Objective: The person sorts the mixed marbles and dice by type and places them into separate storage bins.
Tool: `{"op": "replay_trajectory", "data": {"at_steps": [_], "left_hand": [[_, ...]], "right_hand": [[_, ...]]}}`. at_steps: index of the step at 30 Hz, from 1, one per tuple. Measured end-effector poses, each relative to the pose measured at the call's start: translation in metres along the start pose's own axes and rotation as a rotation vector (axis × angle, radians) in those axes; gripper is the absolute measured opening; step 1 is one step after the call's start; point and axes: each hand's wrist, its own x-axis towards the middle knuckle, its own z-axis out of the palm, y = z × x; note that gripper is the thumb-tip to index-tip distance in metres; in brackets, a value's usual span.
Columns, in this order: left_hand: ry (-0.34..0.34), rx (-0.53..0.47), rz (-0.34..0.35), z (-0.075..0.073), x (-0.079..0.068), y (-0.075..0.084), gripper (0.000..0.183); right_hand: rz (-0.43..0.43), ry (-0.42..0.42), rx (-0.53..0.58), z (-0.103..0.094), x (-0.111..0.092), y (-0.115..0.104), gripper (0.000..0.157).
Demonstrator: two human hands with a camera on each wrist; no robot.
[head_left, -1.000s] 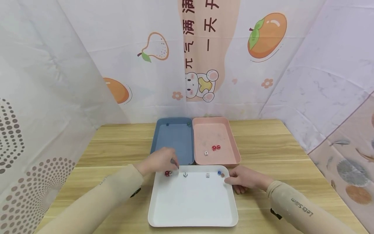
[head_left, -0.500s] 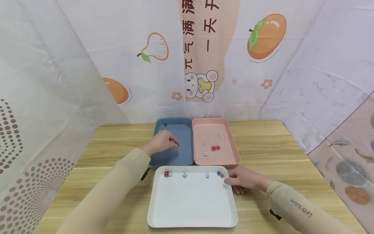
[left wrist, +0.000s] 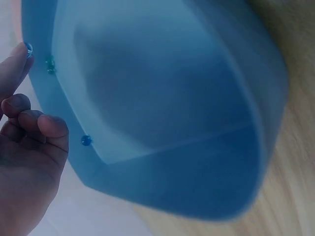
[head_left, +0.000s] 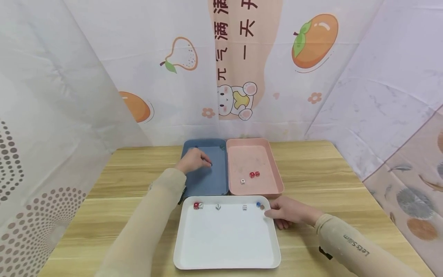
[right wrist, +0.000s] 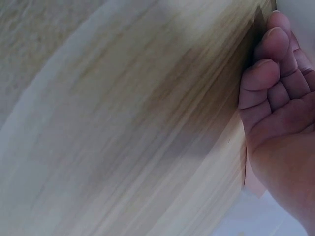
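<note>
My left hand [head_left: 194, 159] is over the blue tray [head_left: 221, 181], pinching a small glass marble [left wrist: 29, 49] between thumb and forefinger. Its other fingers are curled in. Green marbles [left wrist: 50, 64] and a blue marble [left wrist: 86, 140] lie along the blue tray's far side. At the right rim of the white tray [head_left: 226, 246], my right hand [head_left: 288, 211] holds the edge, thumb side over the rim and remaining fingers curled outside. Near that hand, a blue marble [head_left: 258, 204] and a brown bead [head_left: 262, 207] lie inside the white tray.
Along the white tray's far side are a red die [head_left: 196, 206] and several white dice [head_left: 244, 207]. The pink tray [head_left: 245, 157], beside the blue one, holds two red dice [head_left: 252, 175] and a white die [head_left: 243, 181]. A printed curtain [head_left: 145, 69] hangs behind the wooden table [head_left: 311, 169].
My left hand has moved from the white tray's far left corner forward over the blue tray, carrying the small marble. The right hand stays at the white tray's rim.
</note>
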Motion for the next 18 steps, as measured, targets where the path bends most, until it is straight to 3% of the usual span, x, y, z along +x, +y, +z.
{"op": "replay_trajectory", "data": {"at_steps": [18], "left_hand": [[-0.016,0.084,-0.043,0.011,0.01,-0.013,0.007]], "right_hand": [[-0.008,0.014,-0.027,0.0,0.0,0.002,0.037]]}}
